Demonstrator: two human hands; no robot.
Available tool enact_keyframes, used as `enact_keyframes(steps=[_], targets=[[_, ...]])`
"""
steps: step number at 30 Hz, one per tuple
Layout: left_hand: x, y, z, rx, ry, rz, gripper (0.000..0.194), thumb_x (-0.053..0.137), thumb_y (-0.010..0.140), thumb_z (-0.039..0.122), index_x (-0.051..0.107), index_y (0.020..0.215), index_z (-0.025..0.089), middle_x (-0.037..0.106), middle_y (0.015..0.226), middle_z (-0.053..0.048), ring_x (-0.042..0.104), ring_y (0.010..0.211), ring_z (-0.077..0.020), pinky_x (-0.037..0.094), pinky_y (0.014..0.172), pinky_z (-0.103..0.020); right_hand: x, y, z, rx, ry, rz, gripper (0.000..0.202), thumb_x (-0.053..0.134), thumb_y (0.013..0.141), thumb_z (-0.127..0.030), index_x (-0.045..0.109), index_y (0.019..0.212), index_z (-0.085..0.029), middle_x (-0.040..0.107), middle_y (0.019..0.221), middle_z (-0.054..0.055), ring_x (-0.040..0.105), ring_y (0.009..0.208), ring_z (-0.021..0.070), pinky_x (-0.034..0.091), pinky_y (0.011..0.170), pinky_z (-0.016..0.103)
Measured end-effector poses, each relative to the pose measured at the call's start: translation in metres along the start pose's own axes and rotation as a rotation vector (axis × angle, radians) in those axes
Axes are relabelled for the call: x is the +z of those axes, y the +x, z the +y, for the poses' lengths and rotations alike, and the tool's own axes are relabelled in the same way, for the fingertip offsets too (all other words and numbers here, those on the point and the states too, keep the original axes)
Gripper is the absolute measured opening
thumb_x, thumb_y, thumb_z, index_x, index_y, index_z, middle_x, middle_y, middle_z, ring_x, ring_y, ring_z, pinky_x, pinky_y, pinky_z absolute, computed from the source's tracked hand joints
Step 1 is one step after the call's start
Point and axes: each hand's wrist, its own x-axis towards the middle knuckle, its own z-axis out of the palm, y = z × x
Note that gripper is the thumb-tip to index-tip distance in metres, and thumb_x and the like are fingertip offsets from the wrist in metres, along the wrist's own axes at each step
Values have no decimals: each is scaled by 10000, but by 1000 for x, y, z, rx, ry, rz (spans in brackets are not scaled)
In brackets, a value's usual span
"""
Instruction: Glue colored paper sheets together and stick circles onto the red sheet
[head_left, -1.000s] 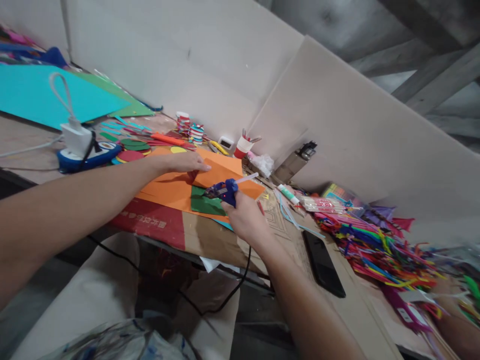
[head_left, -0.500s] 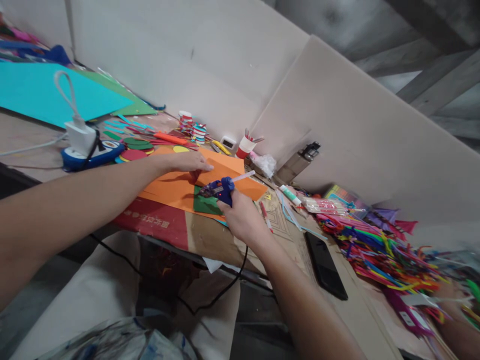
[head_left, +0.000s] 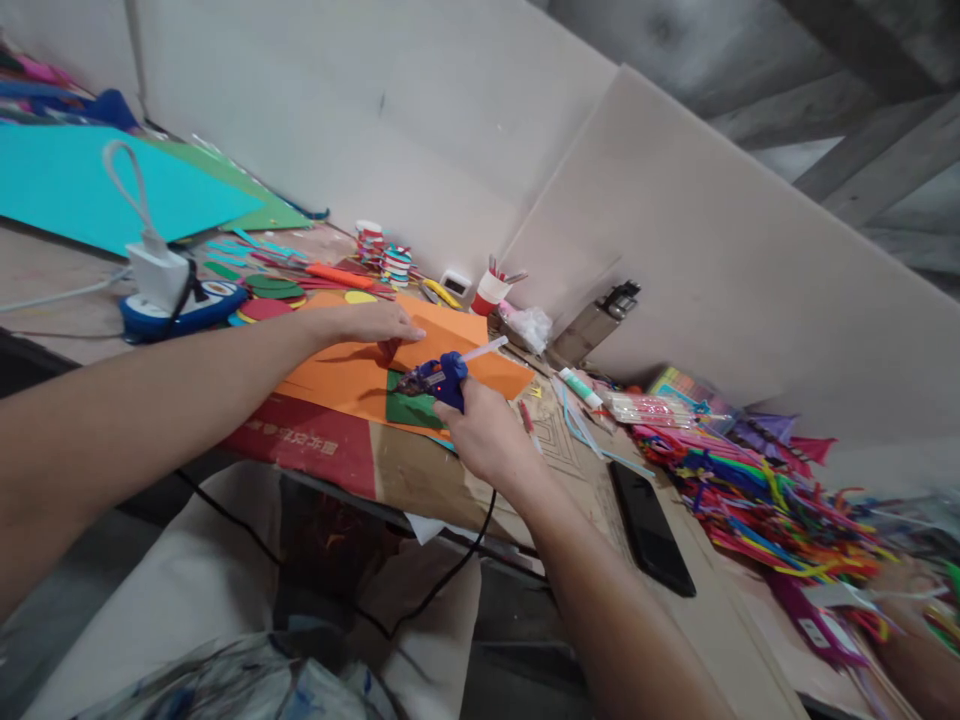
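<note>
My right hand [head_left: 487,420] is wrapped round the handle of a blue hot glue gun [head_left: 448,378]. A pale glue stick [head_left: 486,349] sticks out of its back, and a small red light shows on its side. The gun's nozzle points left, low over a dark green paper piece [head_left: 411,408], which lies at the near edge of the orange paper [head_left: 337,388]. Just beyond the nozzle, my left hand [head_left: 379,325] has its fingers bent and pressed together at a raised part of the orange paper. Its fingertips are partly hidden.
A black cord [head_left: 442,595] hangs from the glue gun across my lap. To the right lie a black phone [head_left: 651,530], a glue stick tube [head_left: 580,387] and many pipe cleaners [head_left: 765,500]. Paper circles [head_left: 271,288] and a power strip [head_left: 180,305] sit left. Another person's hand [head_left: 904,590] shows far right.
Both hands and the glue gun hold almost the same places. The view has shifted very slightly.
</note>
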Motion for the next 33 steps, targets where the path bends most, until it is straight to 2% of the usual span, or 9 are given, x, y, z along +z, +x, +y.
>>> enact_keyframes(steps=[3, 6, 10, 13, 18, 26, 33], targets=[[0, 2, -3, -6, 41, -3, 470, 547, 824, 497, 608, 512, 152, 663, 546, -65, 597, 525, -146, 444, 593, -249, -5, -5, 1, 7, -26, -14, 273, 516, 855, -339, 626, 1027, -158, 707, 990, 132, 663, 900, 253, 450, 706, 285], [0, 2, -3, 0, 90, 26, 492, 534, 829, 511, 600, 502, 148, 659, 546, -62, 588, 524, -137, 435, 585, -242, -2, 1, 1, 13, -27, 2, 279, 512, 861, -345, 625, 1033, -155, 704, 1007, 138, 662, 915, 257, 454, 717, 289], [1, -1, 1, 33, 22, 3, 482, 552, 807, 539, 563, 518, 153, 639, 552, -44, 578, 523, -128, 441, 574, -231, 9, 19, 0, -20, 38, 36, 283, 503, 864, -302, 603, 1080, -149, 698, 1040, 133, 657, 937, 248, 453, 726, 284], [2, -3, 2, 29, -31, 0, 486, 550, 798, 559, 541, 521, 160, 635, 566, -49, 568, 515, -132, 443, 559, -241, 13, 23, 0, -31, 70, 43, 301, 506, 867, -300, 592, 1113, -149, 693, 1064, 127, 652, 954, 237, 450, 749, 278], [2, -2, -2, -2, -10, 11, 480, 532, 800, 554, 570, 526, 161, 648, 569, -64, 578, 536, -144, 449, 595, -251, 4, 4, 7, -2, 49, 11, 280, 508, 867, -311, 615, 1066, -146, 700, 1023, 136, 655, 924, 245, 444, 724, 278], [2, -4, 4, -61, -78, 24, 380, 595, 746, 490, 582, 543, 169, 661, 572, -52, 597, 551, -162, 440, 581, -237, -17, -14, 51, 127, -12, 54, 255, 503, 866, -284, 614, 1047, -142, 684, 1030, 129, 628, 932, 236, 435, 800, 303], [3, -1, -1, -56, -81, 14, 392, 587, 748, 495, 583, 550, 158, 646, 563, -51, 589, 538, -146, 450, 580, -227, -15, -13, 53, 124, 5, 73, 252, 516, 867, -284, 616, 1050, -143, 680, 1008, 119, 629, 897, 228, 439, 759, 289]])
